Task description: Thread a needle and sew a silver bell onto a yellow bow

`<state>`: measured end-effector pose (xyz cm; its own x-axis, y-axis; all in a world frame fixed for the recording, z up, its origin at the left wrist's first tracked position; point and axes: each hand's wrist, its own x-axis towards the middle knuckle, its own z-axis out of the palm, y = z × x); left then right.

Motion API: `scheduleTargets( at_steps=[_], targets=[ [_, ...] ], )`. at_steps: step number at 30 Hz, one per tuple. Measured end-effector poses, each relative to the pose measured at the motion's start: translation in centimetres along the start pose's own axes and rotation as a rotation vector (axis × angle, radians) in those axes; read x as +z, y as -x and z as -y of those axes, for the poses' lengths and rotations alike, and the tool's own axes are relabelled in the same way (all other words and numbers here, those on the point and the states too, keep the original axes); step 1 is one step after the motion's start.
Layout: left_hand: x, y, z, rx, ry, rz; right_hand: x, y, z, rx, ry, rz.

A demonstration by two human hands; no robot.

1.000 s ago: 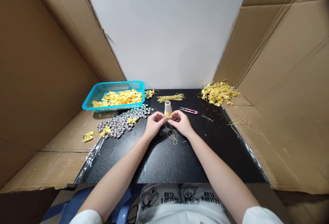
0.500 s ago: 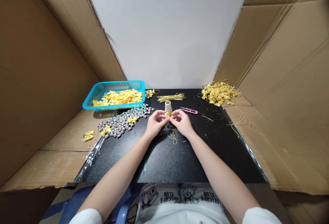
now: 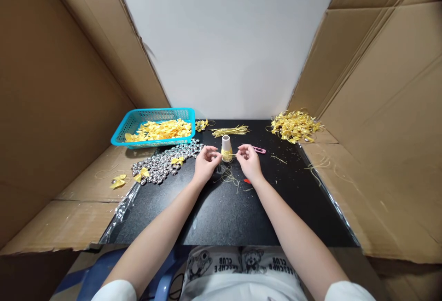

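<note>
A pale cone (image 3: 226,142) stands upright on the black table, with yellow thread or ribbon (image 3: 226,154) around its lower part. To its left, my left hand (image 3: 206,164) is closed in a pinch, fingertips close against the cone's side. On the other side my right hand (image 3: 249,162) pinches a thin gold cord (image 3: 233,155) that stretches across to the cone. The bit of cord at the left fingertips is too small to see clearly. Pink thread snips (image 3: 259,150) lie behind my right hand, partly covered by it. Loose thread (image 3: 228,176) lies tangled in front of the cone.
A blue basket (image 3: 119,134) of yellow bows stands back left, with silver bells or beads (image 3: 160,165) before it. Cut gold cords (image 3: 230,130) lie behind the cone. Finished-looking bows with cords (image 3: 295,126) are heaped back right. Cardboard walls (image 3: 390,121) flank the table.
My hands have moved apart from their meeting point in front of the cone, one to each side. The gold cord now shows stretched at the cone, and a red piece on the table is uncovered.
</note>
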<state>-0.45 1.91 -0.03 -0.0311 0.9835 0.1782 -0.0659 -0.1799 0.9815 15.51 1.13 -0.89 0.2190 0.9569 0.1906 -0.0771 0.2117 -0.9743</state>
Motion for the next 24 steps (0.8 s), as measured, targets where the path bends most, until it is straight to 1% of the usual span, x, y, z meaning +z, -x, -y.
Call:
scheduleTargets(
  at_steps=[4,8,13,16,19,24],
  targets=[
    [-0.1,0.0,0.0,0.007,-0.010,0.015,0.2,-0.2,0.1,0.067,-0.075,0.051],
    [0.1,0.3,-0.2,0.007,-0.020,0.083,0.5,-0.1,0.2,0.153,-0.141,0.131],
    [0.3,0.6,-0.1,0.000,-0.044,0.136,0.5,0.1,0.4,0.199,-0.172,0.192],
    [0.3,0.5,0.2,-0.003,-0.059,0.133,0.4,0.2,0.6,0.218,-0.182,0.224],
    [0.2,0.3,0.5,0.009,-0.079,0.104,0.5,0.3,1.0,0.234,-0.202,0.254],
    [0.1,0.2,0.6,0.036,-0.135,0.068,0.7,0.6,1.7,0.267,-0.256,0.274]
  ],
)
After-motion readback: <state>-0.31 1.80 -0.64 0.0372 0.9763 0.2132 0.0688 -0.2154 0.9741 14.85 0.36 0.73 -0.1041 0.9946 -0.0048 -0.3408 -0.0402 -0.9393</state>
